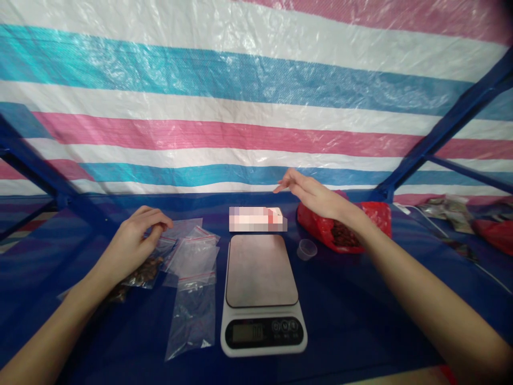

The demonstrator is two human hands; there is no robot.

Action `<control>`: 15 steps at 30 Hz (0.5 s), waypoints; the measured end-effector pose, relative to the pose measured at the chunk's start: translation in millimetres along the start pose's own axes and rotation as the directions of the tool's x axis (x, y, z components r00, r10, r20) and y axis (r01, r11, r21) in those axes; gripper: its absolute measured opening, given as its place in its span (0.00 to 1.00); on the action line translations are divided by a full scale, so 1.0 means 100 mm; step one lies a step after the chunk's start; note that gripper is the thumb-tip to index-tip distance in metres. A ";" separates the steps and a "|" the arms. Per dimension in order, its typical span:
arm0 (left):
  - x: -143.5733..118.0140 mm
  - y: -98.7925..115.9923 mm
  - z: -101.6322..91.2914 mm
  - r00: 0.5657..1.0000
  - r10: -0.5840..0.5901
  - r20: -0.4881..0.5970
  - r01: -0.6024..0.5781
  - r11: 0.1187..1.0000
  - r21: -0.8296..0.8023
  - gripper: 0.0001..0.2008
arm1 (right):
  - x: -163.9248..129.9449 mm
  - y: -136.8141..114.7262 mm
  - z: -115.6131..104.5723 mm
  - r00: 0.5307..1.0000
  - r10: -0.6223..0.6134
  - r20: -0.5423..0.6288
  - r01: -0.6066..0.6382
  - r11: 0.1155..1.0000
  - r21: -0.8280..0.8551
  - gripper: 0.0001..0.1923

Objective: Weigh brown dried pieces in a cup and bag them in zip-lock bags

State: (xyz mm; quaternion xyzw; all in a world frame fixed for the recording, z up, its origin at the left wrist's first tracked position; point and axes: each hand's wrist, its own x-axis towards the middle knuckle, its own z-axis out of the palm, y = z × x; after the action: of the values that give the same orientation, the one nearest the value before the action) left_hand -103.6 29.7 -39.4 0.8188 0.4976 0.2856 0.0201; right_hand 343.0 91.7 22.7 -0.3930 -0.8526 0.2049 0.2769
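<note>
My left hand is above the left of the table with its fingers loosely bent and a gap between thumb and fingertips. Beneath and beside it lie clear bags of brown pieces, partly hidden by the hand and forearm. Just right of it are several flat zip bags, with one zip bag nearer me. My right hand hovers with fingers stretched, holding nothing, above a pixelated flat object. A white kitchen scale with a bare metal plate stands in the middle.
Under my right wrist sits an open red bag of dark reddish-brown pieces. A small clear cup stands right of the scale. Farther right lie clear packets and a white cable. Blue metal posts and striped sheeting bound the table.
</note>
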 end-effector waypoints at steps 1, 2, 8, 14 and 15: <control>0.00 0.00 0.01 1.000 0.001 0.001 -0.001 1.000 -0.001 0.15 | -0.05 0.01 -0.04 1.000 -0.015 -0.027 0.015 1.000 -0.021 0.07; 0.01 0.01 0.01 1.000 0.001 0.004 -0.001 1.000 -0.002 0.15 | -0.10 0.03 -0.07 0.998 -0.029 -0.054 0.026 0.999 -0.041 0.07; 0.01 0.04 0.03 1.000 -0.005 0.031 0.005 1.000 -0.009 0.15 | -0.36 0.19 -0.08 0.986 -0.017 -0.168 0.008 0.998 -0.057 0.04; 0.01 0.08 0.01 0.999 -0.033 0.043 0.033 0.999 0.000 0.15 | -0.60 0.23 -0.10 0.964 0.044 -0.262 -0.071 0.993 -0.095 0.08; 0.01 0.08 0.01 0.998 -0.037 0.048 0.037 0.999 0.001 0.15 | -0.64 0.24 -0.13 0.960 0.070 -0.271 -0.108 0.986 -0.128 0.08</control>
State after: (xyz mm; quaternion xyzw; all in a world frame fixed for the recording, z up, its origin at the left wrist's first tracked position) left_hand -96.0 27.0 -37.5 0.8159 0.5123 0.2655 0.0371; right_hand 399.3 58.2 -0.8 -0.4734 -0.8017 0.1018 0.3505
